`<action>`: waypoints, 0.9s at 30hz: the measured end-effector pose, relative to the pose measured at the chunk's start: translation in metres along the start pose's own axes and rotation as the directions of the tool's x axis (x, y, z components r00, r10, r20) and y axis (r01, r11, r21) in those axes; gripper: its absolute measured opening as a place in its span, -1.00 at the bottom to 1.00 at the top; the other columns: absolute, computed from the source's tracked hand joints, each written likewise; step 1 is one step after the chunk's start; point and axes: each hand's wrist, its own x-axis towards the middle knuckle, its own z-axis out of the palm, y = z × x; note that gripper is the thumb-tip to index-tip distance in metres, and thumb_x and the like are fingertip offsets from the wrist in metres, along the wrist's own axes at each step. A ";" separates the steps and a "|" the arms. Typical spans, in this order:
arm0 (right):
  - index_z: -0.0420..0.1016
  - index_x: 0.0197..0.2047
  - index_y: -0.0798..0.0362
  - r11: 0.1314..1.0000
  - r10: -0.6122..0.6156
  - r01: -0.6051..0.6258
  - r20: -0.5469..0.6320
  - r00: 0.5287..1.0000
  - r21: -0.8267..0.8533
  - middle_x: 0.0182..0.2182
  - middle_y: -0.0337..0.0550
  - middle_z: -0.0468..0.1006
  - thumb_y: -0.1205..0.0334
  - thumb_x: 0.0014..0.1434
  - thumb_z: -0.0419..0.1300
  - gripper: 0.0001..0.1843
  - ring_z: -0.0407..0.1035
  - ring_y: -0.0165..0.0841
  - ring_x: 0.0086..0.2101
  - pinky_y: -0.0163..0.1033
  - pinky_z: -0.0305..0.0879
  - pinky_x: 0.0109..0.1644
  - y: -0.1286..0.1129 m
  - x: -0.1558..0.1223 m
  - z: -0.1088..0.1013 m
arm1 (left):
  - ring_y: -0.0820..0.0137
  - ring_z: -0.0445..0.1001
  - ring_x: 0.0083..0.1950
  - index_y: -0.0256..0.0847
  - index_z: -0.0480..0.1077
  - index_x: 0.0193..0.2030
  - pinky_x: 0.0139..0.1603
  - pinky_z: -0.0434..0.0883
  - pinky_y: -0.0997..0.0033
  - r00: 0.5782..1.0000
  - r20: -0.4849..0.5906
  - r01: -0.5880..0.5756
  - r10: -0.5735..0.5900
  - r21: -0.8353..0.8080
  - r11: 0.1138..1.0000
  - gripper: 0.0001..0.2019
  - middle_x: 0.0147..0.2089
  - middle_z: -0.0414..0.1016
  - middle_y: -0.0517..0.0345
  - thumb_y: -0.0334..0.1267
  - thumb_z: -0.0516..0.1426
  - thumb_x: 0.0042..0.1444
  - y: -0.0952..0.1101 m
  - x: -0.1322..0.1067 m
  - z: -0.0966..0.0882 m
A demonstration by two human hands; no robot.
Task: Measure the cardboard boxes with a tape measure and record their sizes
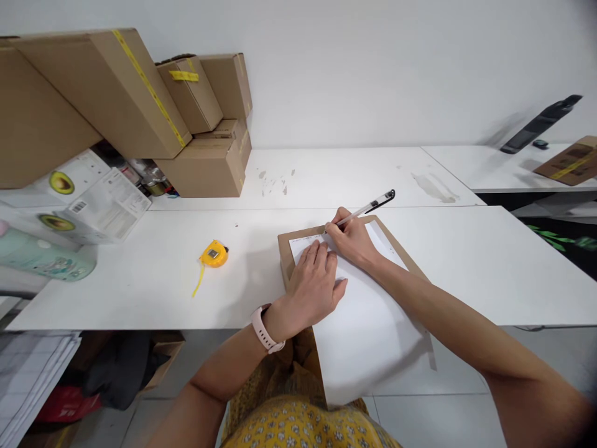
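A white sheet of paper (368,323) lies on a flat brown cardboard box (285,252) at the table's near edge and hangs over toward me. My left hand (313,287) lies flat on the paper with fingers stretched out, a pink watch on its wrist. My right hand (352,239) pinches a black and clear pen (370,206), its tip touching the top of the paper, where a line of writing shows.
A yellow tape measure (212,256) lies on the white table (149,280) to the left. Stacked cardboard boxes (205,155) and white product boxes (100,202) fill the back left, beside a pale green bottle (44,258). A black device (541,124) stands far right.
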 end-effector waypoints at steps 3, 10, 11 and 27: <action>0.18 -0.47 -0.05 1.000 0.007 -0.007 0.009 1.000 0.000 -0.60 -0.38 0.19 0.27 0.08 0.17 -0.80 0.10 -0.42 -0.51 -0.21 0.03 -0.42 0.000 0.000 0.000 | -0.08 0.28 0.46 -0.42 0.28 0.25 0.40 0.30 -0.12 1.000 -0.018 -0.001 0.001 -0.001 1.000 -0.53 0.35 0.37 -0.41 -0.06 0.01 0.41 -0.001 0.000 0.001; 0.18 -0.48 -0.04 1.000 0.014 -0.014 0.019 1.000 0.013 -0.60 -0.38 0.20 0.29 0.06 0.17 -0.81 0.10 -0.42 -0.52 -0.22 0.02 -0.43 -0.001 0.000 0.000 | -0.10 0.28 0.45 -0.48 0.29 0.23 0.41 0.29 -0.09 1.000 -0.012 0.000 0.000 0.003 1.000 -0.52 0.32 0.38 -0.45 -0.07 0.02 0.40 0.000 0.000 0.000; 0.19 -0.48 -0.04 1.000 0.011 -0.011 0.018 1.000 0.018 -0.60 -0.38 0.20 0.29 0.06 0.17 -0.81 0.10 -0.42 -0.52 -0.22 0.02 -0.43 -0.001 0.000 0.000 | -0.10 0.28 0.45 -0.49 0.30 0.23 0.42 0.29 -0.08 1.000 -0.008 -0.001 0.001 0.006 1.000 -0.51 0.32 0.38 -0.45 -0.07 0.02 0.40 0.000 0.001 -0.001; 0.17 -0.49 -0.04 1.000 0.013 -0.013 -0.004 1.000 -0.020 -0.61 -0.39 0.18 0.29 0.04 0.15 -0.81 0.08 -0.43 -0.52 -0.21 0.02 -0.43 -0.001 0.001 -0.002 | -0.12 0.27 0.46 -0.54 0.30 0.24 0.44 0.26 -0.07 1.000 0.016 0.002 -0.002 0.002 1.000 -0.49 0.33 0.37 -0.47 -0.06 0.04 0.40 0.001 0.001 -0.002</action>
